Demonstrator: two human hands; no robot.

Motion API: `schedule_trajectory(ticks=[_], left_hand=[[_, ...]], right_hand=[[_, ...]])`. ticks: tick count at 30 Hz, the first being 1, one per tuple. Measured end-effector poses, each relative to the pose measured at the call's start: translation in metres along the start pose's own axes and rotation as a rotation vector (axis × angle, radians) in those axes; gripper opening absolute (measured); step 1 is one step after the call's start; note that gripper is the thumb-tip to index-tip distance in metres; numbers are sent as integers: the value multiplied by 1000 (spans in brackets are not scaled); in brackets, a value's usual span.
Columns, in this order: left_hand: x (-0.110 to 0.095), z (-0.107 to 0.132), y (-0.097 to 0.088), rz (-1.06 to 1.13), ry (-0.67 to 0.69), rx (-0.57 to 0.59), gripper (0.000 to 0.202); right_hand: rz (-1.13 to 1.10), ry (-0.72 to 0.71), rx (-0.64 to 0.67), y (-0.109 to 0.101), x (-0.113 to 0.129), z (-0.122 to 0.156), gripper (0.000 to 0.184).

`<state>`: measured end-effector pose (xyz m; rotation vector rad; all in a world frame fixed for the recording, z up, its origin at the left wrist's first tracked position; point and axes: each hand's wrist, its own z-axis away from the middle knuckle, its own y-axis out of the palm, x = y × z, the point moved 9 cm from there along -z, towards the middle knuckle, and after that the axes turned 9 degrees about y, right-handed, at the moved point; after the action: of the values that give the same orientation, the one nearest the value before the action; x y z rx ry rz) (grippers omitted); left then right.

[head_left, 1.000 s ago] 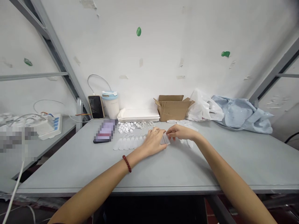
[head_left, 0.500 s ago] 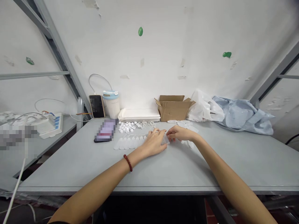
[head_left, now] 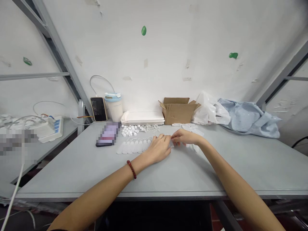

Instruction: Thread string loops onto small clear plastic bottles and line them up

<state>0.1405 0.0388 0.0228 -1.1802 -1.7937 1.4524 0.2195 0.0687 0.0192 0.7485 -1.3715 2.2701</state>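
My left hand [head_left: 158, 148], a beaded bracelet on its wrist, rests low over the table with its fingers bent on a small clear plastic piece [head_left: 171, 144]. Close against it, my right hand [head_left: 185, 137] pinches at the far edge of that piece with thumb and forefinger. My fingers hide most of the piece. To the left lies a row of white rounded tags with thin strings [head_left: 133, 147], partly covered by my left hand. Behind them are a heap of small white round parts [head_left: 130, 130] and some loose white cords [head_left: 152, 128]. More thin whitish pieces [head_left: 195, 148] lie beside my right hand.
Along the wall stand a phone [head_left: 98, 109], a lidded cup [head_left: 114, 107], a stack of flat white packs [head_left: 143, 118], an open cardboard box [head_left: 179, 114], a white plastic bag [head_left: 210, 110] and a blue cloth [head_left: 250, 118]. Another phone [head_left: 108, 134] lies on the grey table [head_left: 183, 179].
The left hand has moved slightly over the clear piece, so less of it shows. The right hand stays nearly in place. The whole view has shifted a little.
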Motion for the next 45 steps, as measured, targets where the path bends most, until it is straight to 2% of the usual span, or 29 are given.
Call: schedule_trajectory(ticks=[4, 6, 8, 12, 15, 18, 21, 29, 40, 45], left_hand=[[1, 0, -5, 6, 4, -42, 32], [9, 1, -12, 15, -19, -85, 36], [26, 2, -20, 14, -83, -130, 37], [76, 13, -39, -27, -270, -196, 32], [107, 24, -49, -95, -345, -220, 30], [124, 30, -49, -144, -345, -191, 31], [130, 31, -43, -135, -317, -144, 34], [132, 28, -36, -126, -283, -114, 39], [130, 27, -30, -111, -297, -119, 30], [131, 26, -39, -109, -302, -178, 29]], right_hand=[[1, 26, -14, -2, -1, 1, 23], [1, 41, -67, -7, -4, 1, 25], [15, 32, -214, -21, -6, -2, 24], [151, -11, -679, -58, -15, -3, 17], [215, 4, -801, -67, -30, -11, 22], [280, -14, -806, -67, -40, -20, 27], [334, -41, -761, -63, -45, -28, 31], [401, 20, -684, -56, -54, -38, 21], [439, 27, -731, -57, -50, -43, 27], [441, 19, -749, -58, -50, -43, 28]])
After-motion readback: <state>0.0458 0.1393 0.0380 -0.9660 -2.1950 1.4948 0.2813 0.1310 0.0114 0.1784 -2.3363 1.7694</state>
